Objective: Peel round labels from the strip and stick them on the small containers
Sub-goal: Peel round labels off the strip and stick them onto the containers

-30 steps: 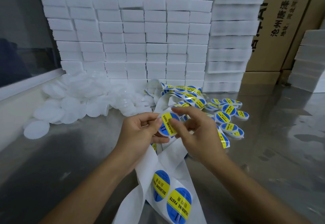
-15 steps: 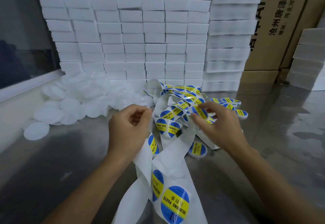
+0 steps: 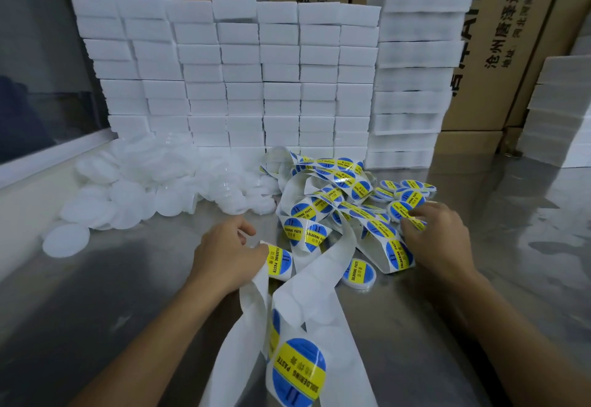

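At the near edge of the worktop (image 3: 96, 310) the white backing strip (image 3: 319, 278) runs up from below the view in two bands, one carrying a blue and yellow round label (image 3: 299, 371) not yet peeled. Just beyond, the left hand (image 3: 224, 256) pinches the strip beside another label, thumb and fingers curled round the paper edge. A second ago both hands were together over one container, pressing a label onto its lid; now they have parted, and a freshly labelled container (image 3: 358, 274) lies alone on the worktop between the strip and the right hand (image 3: 438, 240). That hand has reached out to the right, its fingers curled down among the labelled containers (image 3: 406, 197) at the far right of the tangle; whether it pinches one or only touches them cannot be told, since the fingertips are hidden against the labels. This reads as one container finished and set down, with the left hand already taking up the strip for the next label. Further back the strip loops in a loose heap of unpeeled labels, and to its left a pile of plain white containers (image 3: 144, 189) spreads toward the left edge, so much of the work remains. At the far edge stand stacked white foam blocks (image 3: 256, 70), with brown cartons (image 3: 479, 54) behind them.
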### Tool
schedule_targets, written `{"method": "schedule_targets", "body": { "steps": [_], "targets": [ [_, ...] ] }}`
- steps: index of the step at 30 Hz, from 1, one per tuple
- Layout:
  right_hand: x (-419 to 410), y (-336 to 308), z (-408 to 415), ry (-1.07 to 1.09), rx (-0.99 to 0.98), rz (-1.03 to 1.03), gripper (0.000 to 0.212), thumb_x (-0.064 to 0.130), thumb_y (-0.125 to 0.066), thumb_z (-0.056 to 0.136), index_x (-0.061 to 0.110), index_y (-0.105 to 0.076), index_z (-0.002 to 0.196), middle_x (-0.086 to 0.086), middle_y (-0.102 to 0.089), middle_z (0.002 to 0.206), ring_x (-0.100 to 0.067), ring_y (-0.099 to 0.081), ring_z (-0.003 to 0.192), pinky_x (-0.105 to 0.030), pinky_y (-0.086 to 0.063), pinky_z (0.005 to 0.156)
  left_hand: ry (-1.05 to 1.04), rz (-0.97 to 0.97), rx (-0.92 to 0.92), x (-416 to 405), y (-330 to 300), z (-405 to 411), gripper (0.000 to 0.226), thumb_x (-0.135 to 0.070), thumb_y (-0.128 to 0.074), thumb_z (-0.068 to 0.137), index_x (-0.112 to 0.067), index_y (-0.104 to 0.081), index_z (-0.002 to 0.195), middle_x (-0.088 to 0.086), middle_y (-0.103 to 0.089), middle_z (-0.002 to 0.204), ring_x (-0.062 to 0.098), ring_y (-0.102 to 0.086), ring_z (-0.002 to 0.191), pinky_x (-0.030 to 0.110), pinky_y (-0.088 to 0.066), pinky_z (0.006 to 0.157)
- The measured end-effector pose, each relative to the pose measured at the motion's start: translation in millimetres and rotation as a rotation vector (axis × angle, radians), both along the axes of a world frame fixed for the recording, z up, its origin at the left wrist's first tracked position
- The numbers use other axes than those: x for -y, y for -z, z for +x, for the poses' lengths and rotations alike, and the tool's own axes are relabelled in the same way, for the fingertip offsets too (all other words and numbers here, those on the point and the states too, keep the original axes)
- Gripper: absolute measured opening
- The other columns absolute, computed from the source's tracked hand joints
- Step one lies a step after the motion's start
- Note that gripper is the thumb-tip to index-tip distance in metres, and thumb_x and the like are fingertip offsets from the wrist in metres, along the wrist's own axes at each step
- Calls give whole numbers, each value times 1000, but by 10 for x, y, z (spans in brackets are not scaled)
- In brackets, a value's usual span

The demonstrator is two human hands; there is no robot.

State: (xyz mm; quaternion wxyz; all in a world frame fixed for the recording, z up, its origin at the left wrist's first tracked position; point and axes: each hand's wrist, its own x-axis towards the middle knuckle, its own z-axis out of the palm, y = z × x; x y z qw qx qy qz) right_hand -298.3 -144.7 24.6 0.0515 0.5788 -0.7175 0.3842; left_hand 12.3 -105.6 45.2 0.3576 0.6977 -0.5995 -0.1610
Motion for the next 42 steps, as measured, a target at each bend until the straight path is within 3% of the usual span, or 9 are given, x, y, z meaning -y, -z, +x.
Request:
{"method": "schedule_targets", "body": {
  "steps": [4, 10, 15, 21, 26, 32, 35, 38, 42],
  "targets": [
    [-180, -193, 415, -251, 59, -212, 18, 28, -69, 87, 15, -73, 98, 1, -73, 89, -20, -66, 87, -35, -49, 76, 21, -2, -48, 1, 18, -7, 12, -28, -75, 77, -29, -63, 77, -10, -61, 87, 10, -58, 84, 26, -41, 72],
    [-350, -203, 897, -369, -132, 170, 63, 64, -61, 80, 34, -40, 132, 12, -68, 103, -16, -61, 100, -41, -47, 89, 53, -25, -20, -9, 18, -31, 13, -27, -74, 80, -28, -63, 72, -8, -65, 85, 10, -59, 81, 25, -41, 68],
    [-338, -113, 911, -422, -109, 259, 47, 34, -64, 87, 31, -44, 130, 11, -71, 91, -16, -64, 90, -41, -47, 91, 65, -36, -18, -24, 10, -48, 14, -21, -73, 81, -27, -63, 73, -5, -67, 88, 16, -62, 88, 25, -42, 74],
    [-347, -118, 893, -505, -156, 341, 21, 38, -66, 88, 30, -68, 107, 15, -65, 91, -11, -61, 92, -40, -48, 93, 54, -164, 179, -65, 6, -61, 16, -15, -66, 84, -30, -64, 81, -4, -56, 104, 14, -52, 83, 25, -38, 69],
    [-352, -94, 900, -521, -165, 322, 21, 41, -65, 88, 28, -69, 104, 15, -61, 88, -12, -60, 94, -37, -48, 91, -26, -43, 260, -42, 9, -9, 37, -41, -70, 81, -25, -57, 112, -1, -58, 111, 19, -58, 96, 27, -36, 75],
    [-362, -96, 954, -617, 0, 101, 22, 42, -66, 89, 23, -71, 98, 10, -69, 83, -4, -61, 78, -24, -51, 72, 93, -107, -313, 11, -2, 6, 21, -10, -83, 73, -21, -67, 81, -7, -67, 79, 5, -61, 73, 7, -40, 59],
    [-420, -125, 1033, -703, 180, 56, 30, 54, -62, 86, 27, -69, 96, 9, -69, 70, -2, -62, 66, -15, -47, 59, 141, -191, -569, -28, -58, -26, 25, -5, -84, 70, -19, -69, 84, -9, -68, 85, 1, -63, 69, 12, -47, 59],
    [-498, -166, 1154, -822, 436, 193, 47, 65, -53, 81, 24, -63, 101, 5, -72, 65, -7, -66, 57, -24, -52, 55, 220, -238, -757, -83, -115, -95, 32, 3, -83, 66, -10, -68, 91, -11, -71, 76, 3, -68, 63, 17, -53, 55],
    [-521, -166, 1233, -885, 661, 149, 34, 43, -65, 86, 10, -69, 90, 6, -65, 66, -9, -61, 60, -24, -47, 55, 370, -228, -806, -130, -120, -159, 40, 7, -83, 61, -10, -67, 93, -6, -74, 81, 13, -71, 76, 25, -58, 65]
  ]
}}
